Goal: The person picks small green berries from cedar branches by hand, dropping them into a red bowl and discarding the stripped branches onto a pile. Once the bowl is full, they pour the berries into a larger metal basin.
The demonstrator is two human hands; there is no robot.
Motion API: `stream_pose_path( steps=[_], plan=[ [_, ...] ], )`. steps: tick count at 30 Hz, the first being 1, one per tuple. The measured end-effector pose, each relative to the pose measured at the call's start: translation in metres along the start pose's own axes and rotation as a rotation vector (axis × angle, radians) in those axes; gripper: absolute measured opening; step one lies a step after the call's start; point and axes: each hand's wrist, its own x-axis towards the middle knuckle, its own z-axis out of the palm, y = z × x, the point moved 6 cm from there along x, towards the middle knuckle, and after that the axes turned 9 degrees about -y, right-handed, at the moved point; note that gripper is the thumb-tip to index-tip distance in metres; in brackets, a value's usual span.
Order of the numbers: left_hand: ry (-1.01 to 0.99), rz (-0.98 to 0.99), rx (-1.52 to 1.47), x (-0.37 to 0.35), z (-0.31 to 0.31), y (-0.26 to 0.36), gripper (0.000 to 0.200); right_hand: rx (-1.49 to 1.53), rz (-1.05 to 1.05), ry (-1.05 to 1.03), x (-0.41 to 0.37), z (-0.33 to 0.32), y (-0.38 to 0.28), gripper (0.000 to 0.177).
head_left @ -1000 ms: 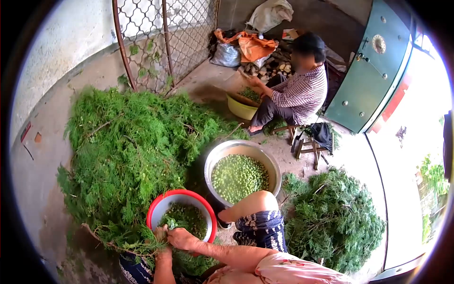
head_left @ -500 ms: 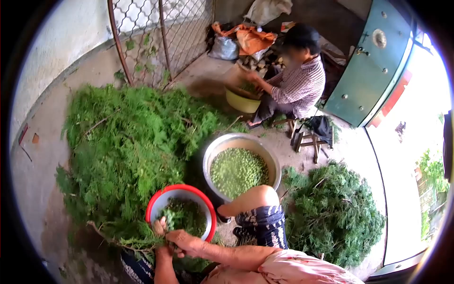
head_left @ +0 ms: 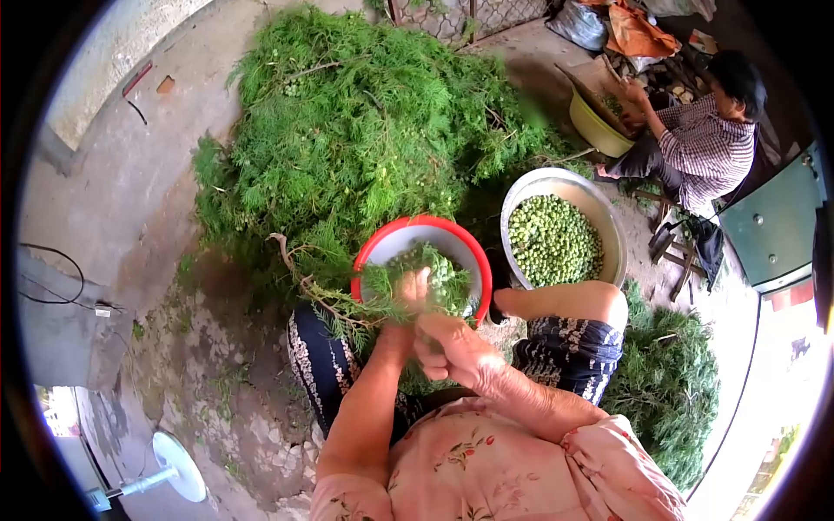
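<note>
Right hand (head_left: 456,347) is held half curled beside the left wrist (head_left: 398,337); its grip cannot be told. A leafy sprig (head_left: 441,276) is clasped narrowly in the left hand (head_left: 413,293), over the red-rimmed basin (head_left: 476,252). Beyond, green fruits (head_left: 556,241) are contained in a metal basin (head_left: 603,207), near heaped foliage (head_left: 347,130); farther off, a yellow basin (head_left: 594,130) is placed before a seated person (head_left: 708,148).

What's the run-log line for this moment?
left hand at sprigs over red-rimmed basin, grip blurred | right hand close by, fingers curled | steel basin holds green berries | co-worker seated by yellow basin
</note>
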Motion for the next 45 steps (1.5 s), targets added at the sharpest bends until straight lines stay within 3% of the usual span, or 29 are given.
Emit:
stream_pose_path(
  steps=[2, 5, 6, 7, 8, 9, 11, 12, 14, 18, 19, 20, 22, 24, 27, 30, 31, 34, 35, 39, 42, 45],
  plan=[
    [0.029, 0.056, 0.135, -0.001, -0.002, 0.002, 0.024, -0.02, -0.005, 0.005, -0.002, -0.001, 0.001, 0.014],
    [0.043, -0.25, -0.257, -0.024, 0.032, -0.03, 0.014, -0.089, 0.054, -0.073, -0.01, 0.007, 0.003, 0.016],
    [-0.161, -0.49, -0.649, -0.029, 0.056, -0.056, 0.025, -0.129, 0.077, -0.108, -0.016, 0.011, 0.002, 0.017],
    [-0.304, -0.809, -0.959, -0.043, 0.079, -0.076, 0.045, -0.583, -0.143, -0.266, -0.026, 0.021, -0.004, 0.019],
    [-0.203, -0.797, -0.972, -0.032, 0.054, -0.072, 0.041, -1.036, -0.369, -0.423, -0.041, 0.036, -0.003, 0.02],
    [-0.104, -0.78, -0.98, -0.02, 0.028, -0.068, 0.037, -0.498, 0.064, -0.222, -0.047, 0.033, 0.005, 0.022],
    [-0.038, -0.341, -0.407, -0.025, 0.017, -0.08, 0.026, -0.708, -0.161, -0.052, -0.041, 0.01, -0.022, 0.021],
    [-0.057, -0.256, -0.254, -0.027, 0.013, -0.079, 0.02, -0.808, -0.275, 0.03, -0.036, -0.002, -0.037, 0.023],
    [-0.049, -0.09, 0.066, -0.032, 0.006, -0.077, 0.017, -0.588, -0.368, 0.153, -0.021, -0.038, -0.055, 0.018],
    [-0.142, -0.566, -0.625, -0.075, 0.04, -0.127, 0.017, -0.533, -0.606, 0.293, 0.006, -0.093, -0.081, 0.012],
    [-0.155, -0.683, -0.797, -0.086, 0.051, -0.139, 0.018, -0.648, -0.559, 0.273, 0.016, -0.104, -0.082, 0.017],
    [-0.167, -0.799, -0.969, -0.097, 0.061, -0.148, 0.019, -0.991, -0.68, 0.316, 0.026, -0.116, -0.084, 0.023],
    [-0.171, -0.862, -0.788, -0.092, 0.051, -0.135, 0.017, -1.468, -0.822, 0.473, 0.04, -0.124, -0.079, 0.029],
    [-0.173, -0.994, -0.788, -0.085, 0.038, -0.124, 0.016, -1.43, -0.847, 0.422, 0.038, -0.108, -0.08, 0.025],
    [-0.377, -0.878, -0.653, -0.053, 0.01, -0.104, 0.026, -1.343, -0.916, 0.474, 0.039, -0.101, -0.079, 0.018],
    [-0.193, -0.763, -0.633, -0.035, -0.006, -0.092, 0.026, -1.352, -0.99, 0.418, 0.034, -0.061, -0.072, 0.021],
    [-0.46, -0.802, -0.41, -0.03, -0.023, -0.08, 0.012, -1.466, -1.012, 0.39, 0.033, -0.044, -0.064, 0.023],
    [-0.277, -0.533, -0.267, -0.04, -0.002, -0.091, 0.015, -1.723, -1.07, 0.275, 0.032, 0.001, -0.046, 0.032],
    [-0.205, -0.687, -0.634, -0.025, -0.02, -0.081, 0.022, -1.757, -1.09, 0.251, 0.032, 0.011, -0.044, 0.034],
    [-0.194, -0.628, -0.565, -0.025, -0.013, -0.082, 0.02, -1.913, -1.122, 0.387, 0.049, 0.01, -0.04, 0.021],
    [-0.138, -0.743, -0.558, -0.027, -0.02, -0.078, 0.021, -2.047, -0.903, 0.336, 0.056, 0.008, -0.032, 0.016],
    [-0.119, -0.755, -0.562, -0.021, -0.022, -0.074, 0.022, -1.971, -0.856, 0.334, 0.045, 0.011, -0.024, 0.016]
  ],
)
